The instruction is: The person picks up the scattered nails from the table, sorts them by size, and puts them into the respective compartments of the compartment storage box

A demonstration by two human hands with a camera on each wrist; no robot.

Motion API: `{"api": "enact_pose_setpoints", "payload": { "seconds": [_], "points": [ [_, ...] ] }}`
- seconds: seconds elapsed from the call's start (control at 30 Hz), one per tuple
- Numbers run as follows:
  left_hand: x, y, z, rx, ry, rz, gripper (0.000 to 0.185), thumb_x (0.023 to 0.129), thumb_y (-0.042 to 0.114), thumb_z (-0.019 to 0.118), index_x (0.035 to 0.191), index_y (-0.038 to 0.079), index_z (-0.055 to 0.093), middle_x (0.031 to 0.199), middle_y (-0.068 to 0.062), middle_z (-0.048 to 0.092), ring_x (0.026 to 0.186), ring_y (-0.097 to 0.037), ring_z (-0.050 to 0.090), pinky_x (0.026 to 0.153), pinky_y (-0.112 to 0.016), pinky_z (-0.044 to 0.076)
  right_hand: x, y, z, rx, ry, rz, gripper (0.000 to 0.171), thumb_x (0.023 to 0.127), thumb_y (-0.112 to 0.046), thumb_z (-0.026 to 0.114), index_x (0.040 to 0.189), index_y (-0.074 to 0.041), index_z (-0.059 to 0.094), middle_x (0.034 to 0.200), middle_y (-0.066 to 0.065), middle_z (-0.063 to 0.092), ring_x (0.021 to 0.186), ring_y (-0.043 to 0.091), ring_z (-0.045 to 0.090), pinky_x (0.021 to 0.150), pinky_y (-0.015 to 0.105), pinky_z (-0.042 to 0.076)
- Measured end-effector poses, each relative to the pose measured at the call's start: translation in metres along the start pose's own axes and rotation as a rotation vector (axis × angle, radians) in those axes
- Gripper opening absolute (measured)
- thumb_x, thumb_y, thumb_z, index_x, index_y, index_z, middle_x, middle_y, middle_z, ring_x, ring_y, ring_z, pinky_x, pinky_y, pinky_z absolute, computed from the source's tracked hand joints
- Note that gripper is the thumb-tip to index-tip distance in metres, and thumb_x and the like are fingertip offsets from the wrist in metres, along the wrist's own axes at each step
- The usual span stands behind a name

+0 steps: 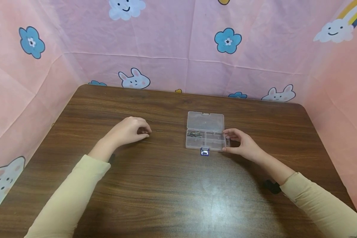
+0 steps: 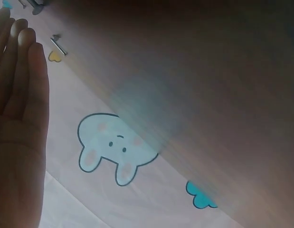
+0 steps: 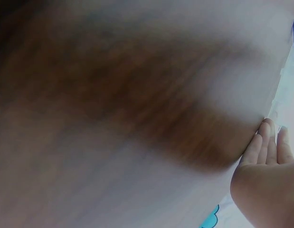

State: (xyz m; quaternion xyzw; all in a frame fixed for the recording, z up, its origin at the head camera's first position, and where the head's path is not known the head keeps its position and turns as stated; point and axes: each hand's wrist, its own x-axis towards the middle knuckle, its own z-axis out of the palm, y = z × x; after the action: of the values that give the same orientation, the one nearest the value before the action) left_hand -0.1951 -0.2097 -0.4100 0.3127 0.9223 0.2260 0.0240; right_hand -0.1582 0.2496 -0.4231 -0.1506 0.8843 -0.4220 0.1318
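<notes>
A clear plastic compartment box lies on the table with its lid folded back. Its back left compartment holds several metal screws. My right hand grips the box's right end, thumb at the front corner and fingers at the back one. Left of the box, my left hand is low over the table, fingers loosely bent and thumb apart from them. Thin metal pieces lie around its fingertips, among them a short one just beyond them. In the left wrist view, one metal piece looks like a screw.
The brown wood-grain table has a glossy reflection in front of the box. A latch with a blue edge sticks out from the box's front. Pink printed cloth stands behind the table and along both sides.
</notes>
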Motion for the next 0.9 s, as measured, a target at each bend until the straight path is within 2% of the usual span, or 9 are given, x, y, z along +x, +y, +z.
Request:
{"api": "enact_pose_setpoints", "payload": {
  "seconds": [0.43,0.9],
  "points": [
    [-0.018,-0.005,-0.003,0.013,-0.01,-0.014,0.011,0.089,0.005,0.084,0.096,0.013,0.081,0.098,0.0,0.079,0.083,-0.011,0.07,0.078,-0.036,0.06,-0.001,0.0,0.001,-0.006,-0.006,0.018,0.062,0.091,-0.012,0.084,0.145,0.002,0.054,0.144,0.025,0.06,0.136,0.045,0.056,0.12,0.062,0.042],
    [-0.024,-0.004,-0.005,0.042,-0.039,-0.01,0.011,0.087,0.005,0.085,0.094,0.012,0.08,0.095,0.0,0.078,0.083,-0.011,0.068,0.077,-0.036,0.06,0.0,0.0,0.0,0.0,-0.007,0.022,0.063,0.091,-0.011,0.084,0.145,0.002,0.054,0.145,0.026,0.06,0.137,0.046,0.055,0.121,0.062,0.04]
  ]
}}
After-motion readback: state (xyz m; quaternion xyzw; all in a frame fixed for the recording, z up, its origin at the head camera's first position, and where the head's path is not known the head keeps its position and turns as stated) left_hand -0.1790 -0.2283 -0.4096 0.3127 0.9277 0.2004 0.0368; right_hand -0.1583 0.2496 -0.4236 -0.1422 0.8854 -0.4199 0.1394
